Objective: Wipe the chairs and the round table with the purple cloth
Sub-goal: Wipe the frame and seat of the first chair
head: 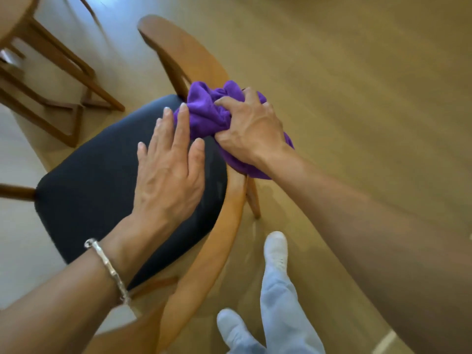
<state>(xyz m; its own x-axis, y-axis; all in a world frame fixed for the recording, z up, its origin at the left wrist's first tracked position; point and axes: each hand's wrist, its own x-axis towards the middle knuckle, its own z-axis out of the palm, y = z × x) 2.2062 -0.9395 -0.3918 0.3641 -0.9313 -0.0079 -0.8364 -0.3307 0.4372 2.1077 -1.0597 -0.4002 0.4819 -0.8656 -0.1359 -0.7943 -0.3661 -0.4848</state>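
Note:
A wooden chair with a black padded seat (97, 190) and a curved backrest (184, 52) stands below me. A bunched purple cloth (207, 111) lies at the seat's far right edge, against the backrest. My right hand (252, 129) grips the cloth from above, fingers curled into its folds. My left hand (168, 169) rests flat on the black seat with straight fingers, fingertips touching the cloth's edge. A silver bangle sits on my left wrist.
The round table's edge (12, 16) and its wooden leg frame (58, 80) are at the upper left. Wooden floor (357, 72) spreads to the right. My legs and white shoes (275, 249) stand just behind the chair's curved rail.

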